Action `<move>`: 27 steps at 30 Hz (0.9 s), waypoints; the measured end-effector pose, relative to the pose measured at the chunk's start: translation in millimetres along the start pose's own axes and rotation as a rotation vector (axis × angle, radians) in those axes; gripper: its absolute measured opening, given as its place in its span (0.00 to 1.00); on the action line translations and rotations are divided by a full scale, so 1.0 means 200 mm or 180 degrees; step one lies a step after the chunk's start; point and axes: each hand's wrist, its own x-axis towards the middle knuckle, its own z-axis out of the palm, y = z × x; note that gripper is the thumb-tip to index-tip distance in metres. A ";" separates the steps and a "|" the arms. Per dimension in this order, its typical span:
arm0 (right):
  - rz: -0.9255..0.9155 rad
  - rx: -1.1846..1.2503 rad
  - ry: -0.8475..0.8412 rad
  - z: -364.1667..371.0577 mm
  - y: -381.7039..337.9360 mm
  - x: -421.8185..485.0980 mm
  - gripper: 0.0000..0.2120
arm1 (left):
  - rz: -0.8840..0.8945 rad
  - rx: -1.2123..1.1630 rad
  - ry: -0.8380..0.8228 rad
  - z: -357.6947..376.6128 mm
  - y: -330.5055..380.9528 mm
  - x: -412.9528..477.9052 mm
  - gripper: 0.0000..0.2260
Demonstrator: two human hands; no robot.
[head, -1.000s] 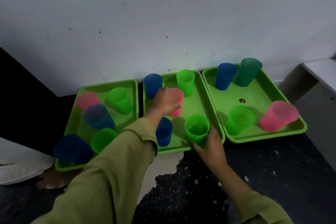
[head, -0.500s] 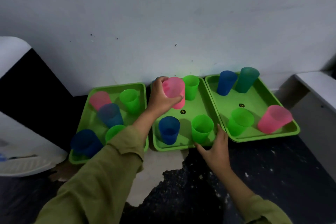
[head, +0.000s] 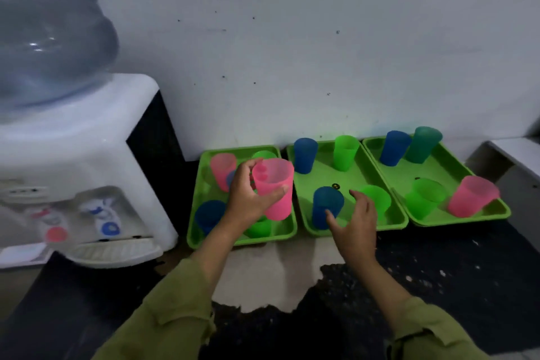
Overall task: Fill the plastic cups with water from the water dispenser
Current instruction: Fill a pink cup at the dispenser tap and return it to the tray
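Observation:
My left hand [head: 248, 193] grips a pink plastic cup [head: 276, 188], held upright in the air above the left green tray [head: 280, 232]. My right hand [head: 355, 225] hovers with relaxed fingers over the front of the middle green tray [head: 318, 161], close to a blue cup [head: 325, 206] and a green cup [head: 378, 202], holding nothing. The white water dispenser [head: 87, 161] stands at the left with a big clear bottle [head: 49, 32] on top, a red tap [head: 55, 232] and a blue tap [head: 109, 226] above its drip tray [head: 117, 253].
Three green trays sit side by side against the white wall [head: 292, 38], each with several pink, blue and green cups. The right tray [head: 455, 165] holds a tilted pink cup [head: 470, 196]. The dark counter [head: 438, 286] has a worn pale patch [head: 274, 275] in front.
My left hand has lifted the pink cup off the middle tray and carried it left over the left tray. My right hand let go of the green cup. The view swung left, revealing the dispenser.

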 end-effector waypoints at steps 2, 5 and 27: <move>-0.0086 0.0017 0.0086 0.07 -0.13 -0.05 0.28 | -0.0060 -0.0084 -0.0128 -0.15 -0.03 -0.08 0.34; -0.0189 0.0109 0.0180 0.19 -0.34 -0.15 0.22 | -0.0114 -0.0118 -0.0342 -0.39 -0.10 -0.20 0.32; -0.0410 0.0834 -0.0944 0.86 -1.56 -0.65 0.36 | -0.1519 0.0308 0.0027 -1.68 -0.68 -0.59 0.23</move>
